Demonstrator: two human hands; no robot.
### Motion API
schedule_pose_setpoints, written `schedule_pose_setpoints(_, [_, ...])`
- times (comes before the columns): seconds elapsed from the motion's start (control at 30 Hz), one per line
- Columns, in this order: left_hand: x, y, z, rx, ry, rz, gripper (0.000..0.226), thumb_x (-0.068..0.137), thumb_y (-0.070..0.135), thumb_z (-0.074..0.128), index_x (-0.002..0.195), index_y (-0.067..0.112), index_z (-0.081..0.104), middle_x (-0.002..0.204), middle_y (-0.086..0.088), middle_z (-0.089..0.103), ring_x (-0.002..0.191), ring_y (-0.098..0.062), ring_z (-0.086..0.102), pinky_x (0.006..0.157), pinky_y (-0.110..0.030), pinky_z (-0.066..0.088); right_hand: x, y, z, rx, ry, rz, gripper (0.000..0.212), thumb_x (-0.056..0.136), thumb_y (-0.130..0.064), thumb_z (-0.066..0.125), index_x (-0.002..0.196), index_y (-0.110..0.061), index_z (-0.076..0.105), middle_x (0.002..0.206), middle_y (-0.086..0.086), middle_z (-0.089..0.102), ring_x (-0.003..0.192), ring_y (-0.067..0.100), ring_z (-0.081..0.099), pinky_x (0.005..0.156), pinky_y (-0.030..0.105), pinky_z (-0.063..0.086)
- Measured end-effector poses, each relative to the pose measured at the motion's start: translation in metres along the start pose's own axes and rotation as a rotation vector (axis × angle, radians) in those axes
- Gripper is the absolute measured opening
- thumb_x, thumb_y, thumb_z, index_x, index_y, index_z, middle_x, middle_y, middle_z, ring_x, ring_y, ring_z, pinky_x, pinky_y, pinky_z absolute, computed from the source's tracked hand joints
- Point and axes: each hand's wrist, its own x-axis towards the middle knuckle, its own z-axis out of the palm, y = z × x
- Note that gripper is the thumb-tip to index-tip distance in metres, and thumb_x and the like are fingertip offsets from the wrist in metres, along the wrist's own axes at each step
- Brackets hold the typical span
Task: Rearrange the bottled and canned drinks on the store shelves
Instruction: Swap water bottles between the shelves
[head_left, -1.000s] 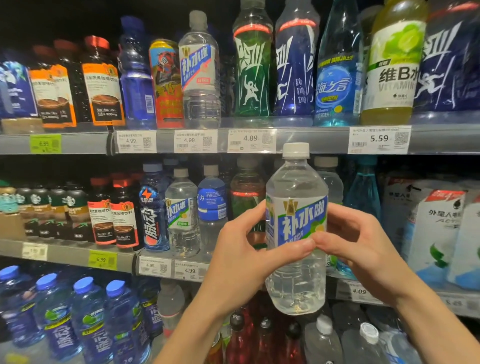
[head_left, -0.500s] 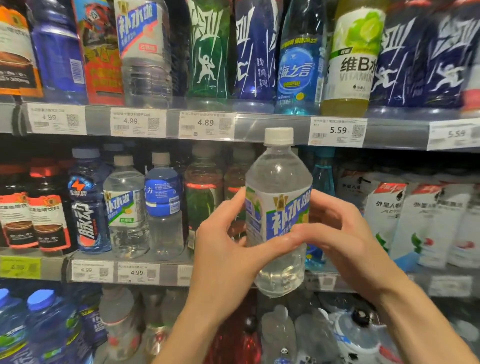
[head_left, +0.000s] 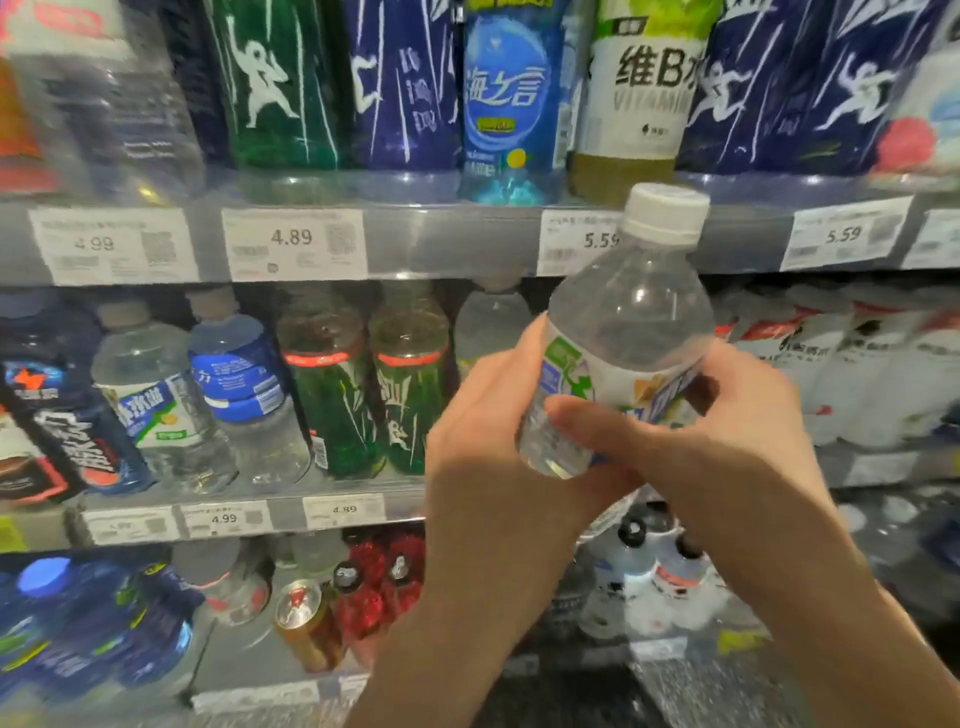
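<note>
Grip: both hands closed around one clear bottle (head_left: 618, 358), held in front of the shelving, level with the middle shelf.
Left hand (head_left: 488, 447): wrapped round the lower left of the bottle, thumb up along the label's left edge, fingers passing beneath the base.
Right hand (head_left: 727, 436): holding the right side of the label, thumb (head_left: 587, 421) laid across the front, low on the bottle.
Bottle attitude: tilted, white cap (head_left: 665, 213) leaning up and right, base down and left; cap overlapping the upper shelf edge in the picture.
Bottle contents: clear liquid; label white with green and blue print, partly hidden by fingers.
Upper shelf rail (head_left: 452, 239): grey, carrying price tags reading 4.99, 4.89, 5.59 and 5.59.
Upper shelf stock: green bottle with white figure (head_left: 270, 88), dark blue bottles, light blue bottle (head_left: 511, 98), yellow-green vitamin bottle (head_left: 644, 88).
Middle shelf stock: dark blue drink, clear bottle with matching label (head_left: 156, 395), blue-labelled bottle (head_left: 239, 379), two green bottles with red bands (head_left: 363, 395), standing just left of the hands; white pouches (head_left: 857, 364) to the right, blurred.
Middle shelf rail (head_left: 249, 519): tags reading 4.99 and 4.89.
Lower shelf stock: blue-capped bottles at left, gold can (head_left: 306, 629) lying tilted, red bottles (head_left: 379, 587) beside it, clear black-capped bottles under the right forearm.
Image quality: edges blurred; small label text unreadable.
</note>
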Motion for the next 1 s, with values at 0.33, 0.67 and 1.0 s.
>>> schedule_pose_setpoints(0.33, [0.079,0.145,-0.002,-0.053,-0.111,-0.276,0.070,0.059,0.018,0.082,0.126,0.032,0.064,0.108,0.013,0.071,0.096,-0.006,0.070,0.082,-0.032,0.058,0.024,-0.148,-0.058,-0.209,0.181,0.141,0.059,0.029,-0.070,0.080,0.079,-0.040,0.067,0.085,-0.021,0.072,0.081,-0.006,0.068,0.066,0.017,0.055])
schedule_pose_setpoints(0.67, [0.161,0.295,-0.019,-0.016,-0.137,-0.391,0.065,0.061,0.012,0.076,0.122,0.030,0.066,0.105,0.009,0.074,0.092,-0.005,0.070,0.077,-0.025,0.055,0.057,-0.306,-0.111,-0.321,-0.034,0.237,0.057,0.050,-0.048,0.093,0.093,-0.046,0.056,0.107,-0.009,0.066,0.098,-0.001,0.062,0.079,0.014,0.049])
schedule_pose_setpoints(1.0, [0.221,0.396,-0.029,-0.061,-0.131,-0.526,0.070,0.062,0.005,0.078,0.120,0.041,0.065,0.110,0.012,0.072,0.096,-0.002,0.066,0.084,-0.030,0.057,0.081,-0.406,-0.154,-0.234,-0.169,0.204,0.051,0.066,-0.034,0.091,0.109,-0.033,0.065,0.092,-0.022,0.072,0.086,-0.015,0.064,0.069,0.006,0.049])
